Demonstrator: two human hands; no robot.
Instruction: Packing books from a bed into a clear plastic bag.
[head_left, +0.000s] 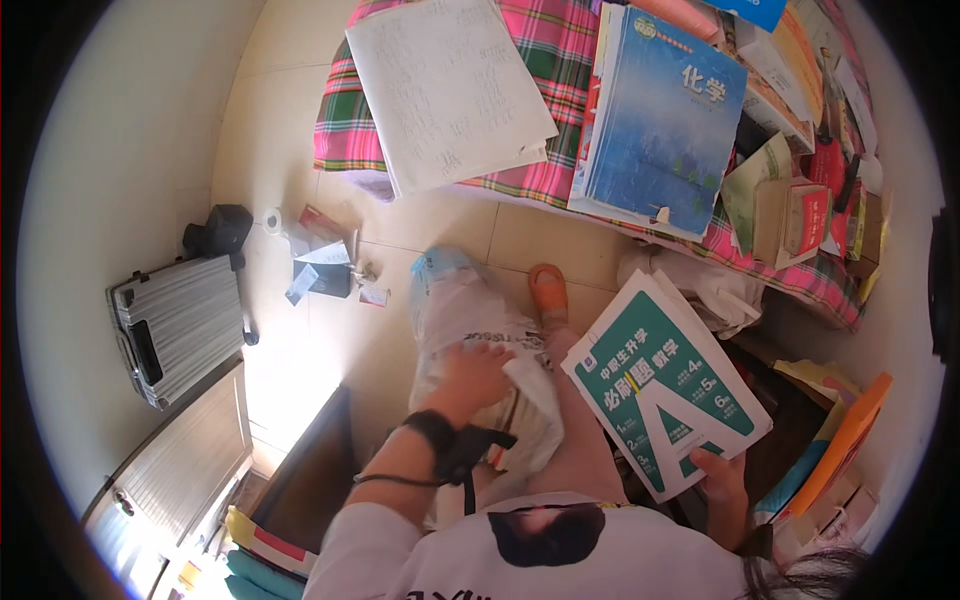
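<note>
My right hand (721, 480) grips the lower edge of a green-and-white workbook (667, 390), thumb on its cover. Printed characters and a large letter A mark that cover, which faces up. On a whitish plastic bag (480, 307) across my lap rests my left hand (476, 379), fingers spread over the plastic. The bag's mouth gapes toward me and shows the edges of books or papers (514, 416) inside. A dark wrist device with a strap (450, 446) sits on my left wrist.
A plaid-covered table (559, 45) bears a sheaf of handwritten paper (457, 97), a blue chemistry textbook (664, 120) and cluttered boxes (795, 217). A silver suitcase (180, 322) stands by the left wall. Papers and a dark box (322, 277) lie on the tiled floor. An orange book (840, 450) is at right.
</note>
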